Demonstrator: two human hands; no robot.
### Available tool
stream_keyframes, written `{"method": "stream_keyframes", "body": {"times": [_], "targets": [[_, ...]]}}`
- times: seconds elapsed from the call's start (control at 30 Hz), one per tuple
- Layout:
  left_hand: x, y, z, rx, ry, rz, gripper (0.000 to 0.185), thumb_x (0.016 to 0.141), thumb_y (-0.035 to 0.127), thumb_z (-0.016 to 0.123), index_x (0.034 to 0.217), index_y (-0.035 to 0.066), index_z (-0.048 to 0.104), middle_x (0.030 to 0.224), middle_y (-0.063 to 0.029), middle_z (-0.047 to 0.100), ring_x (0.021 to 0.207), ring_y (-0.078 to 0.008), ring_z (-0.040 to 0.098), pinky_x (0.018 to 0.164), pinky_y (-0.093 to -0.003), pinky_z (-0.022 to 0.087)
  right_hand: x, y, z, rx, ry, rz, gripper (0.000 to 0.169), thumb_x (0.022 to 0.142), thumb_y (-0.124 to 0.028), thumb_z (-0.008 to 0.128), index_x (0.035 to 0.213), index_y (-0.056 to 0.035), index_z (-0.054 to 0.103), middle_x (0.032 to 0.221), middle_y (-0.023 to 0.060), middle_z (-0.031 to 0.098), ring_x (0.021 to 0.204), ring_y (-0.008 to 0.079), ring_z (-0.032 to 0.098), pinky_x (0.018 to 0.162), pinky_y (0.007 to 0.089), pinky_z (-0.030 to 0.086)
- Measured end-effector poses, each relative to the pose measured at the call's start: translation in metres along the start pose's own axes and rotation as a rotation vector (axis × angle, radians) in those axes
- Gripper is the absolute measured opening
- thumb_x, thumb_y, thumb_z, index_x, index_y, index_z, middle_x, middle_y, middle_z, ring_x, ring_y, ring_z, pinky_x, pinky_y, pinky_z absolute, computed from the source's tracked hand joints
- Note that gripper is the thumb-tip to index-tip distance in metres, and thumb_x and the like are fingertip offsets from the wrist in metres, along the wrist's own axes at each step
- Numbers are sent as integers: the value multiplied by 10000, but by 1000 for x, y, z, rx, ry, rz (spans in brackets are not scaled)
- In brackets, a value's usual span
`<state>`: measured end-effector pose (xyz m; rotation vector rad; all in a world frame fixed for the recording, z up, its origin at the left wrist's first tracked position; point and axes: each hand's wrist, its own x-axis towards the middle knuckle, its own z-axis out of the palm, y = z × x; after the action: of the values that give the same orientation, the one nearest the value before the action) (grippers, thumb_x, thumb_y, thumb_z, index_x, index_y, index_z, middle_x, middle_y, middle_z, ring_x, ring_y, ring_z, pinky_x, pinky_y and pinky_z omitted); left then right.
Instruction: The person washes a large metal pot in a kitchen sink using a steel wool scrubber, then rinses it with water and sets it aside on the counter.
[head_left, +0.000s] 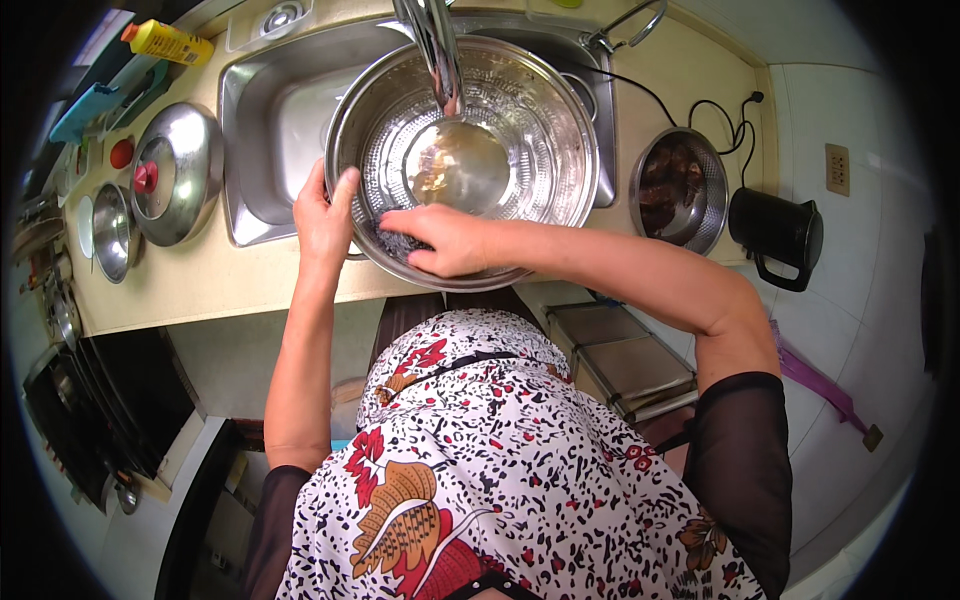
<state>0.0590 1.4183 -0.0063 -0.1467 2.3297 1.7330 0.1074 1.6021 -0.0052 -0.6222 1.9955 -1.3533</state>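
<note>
A large stainless steel steamer pot (555, 150) with dotted inner walls rests over the right part of the sink, under the faucet (442, 60). Murky, yellowish liquid shows on its round bottom. My left hand (324, 214) grips the pot's left rim, the thumb lying over the edge. Inside the near left wall, my right hand (450, 238) presses a dark scouring pad (396, 238), probably steel wool, against the metal. The fingers cover part of the pad.
Left of the sink basin (300, 127) stand a domed lid (176, 176), a metal bowl (114, 232) and a yellow bottle (169, 43). To the right are a perforated bowl of dark pieces (671, 184), a black electric kettle (772, 229) and a looping cord (716, 105).
</note>
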Motion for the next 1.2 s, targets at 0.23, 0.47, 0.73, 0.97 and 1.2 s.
{"method": "stream_keyframes", "body": {"times": [0.23,0.47,0.73,0.97,1.2], "targets": [[3,-7,-3,46,-38,-49,266,816,48,584,1076,-8,589,783,-47,620,708,-94,534,644,-265,465,33,23,-1,-959,167,-312,482,784,-62,525,1247,68,499,1290,194,494,1193,311,472,968,369,451],[4,0,0,104,-50,-20,341,751,-24,528,1084,-12,602,807,-63,631,719,-99,548,700,-262,472,56,49,-40,-1294,154,-200,428,830,-136,511,1233,-1,556,1302,94,503,1203,244,458,882,328,452],[4,-10,0,82,-49,77,361,746,-5,530,1101,-17,598,887,-134,680,787,-185,633,768,-315,490,13,54,-90,-1677,-24,193,285,785,-207,652,1016,-51,709,1071,148,623,1104,356,489,779,524,434],[4,-20,3,51,-8,75,385,749,21,514,1125,-6,591,872,-173,679,761,-234,646,744,-337,498,-21,37,-86,-1417,-293,621,263,765,-173,617,974,-52,720,966,133,668,991,369,546,732,519,454],[2,-19,7,-18,27,111,382,754,39,507,1123,-1,601,843,-166,680,707,-207,628,701,-339,497,-23,16,-76,-740,-647,736,376,621,-112,627,980,-40,711,990,155,685,859,264,665,676,405,511]]}}
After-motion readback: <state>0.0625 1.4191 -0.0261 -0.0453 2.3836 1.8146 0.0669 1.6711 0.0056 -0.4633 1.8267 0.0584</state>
